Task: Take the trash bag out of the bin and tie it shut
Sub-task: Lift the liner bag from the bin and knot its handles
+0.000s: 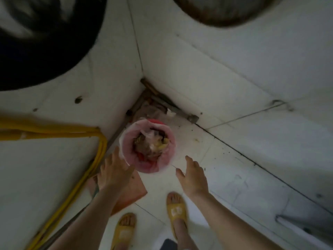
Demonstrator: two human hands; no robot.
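Note:
A small round red bin (156, 122) stands on the tiled floor in a corner. A thin translucent trash bag (126, 139) lines it, folded over the rim, and food scraps and wrappers fill it. My left hand (115, 170) reaches in from the lower left, fingers spread, its fingertips close to or touching the bag's left rim. Just right of the bin hovers my right hand (193, 175), open and apart from it. Neither hand holds anything.
White tiled walls meet behind the bin, with debris (153, 105) in the corner. A yellow pipe (97, 157) runs down the left wall. A brown flat piece (133, 190) lies under my left hand. My feet in yellow sandals (176, 210) stand below.

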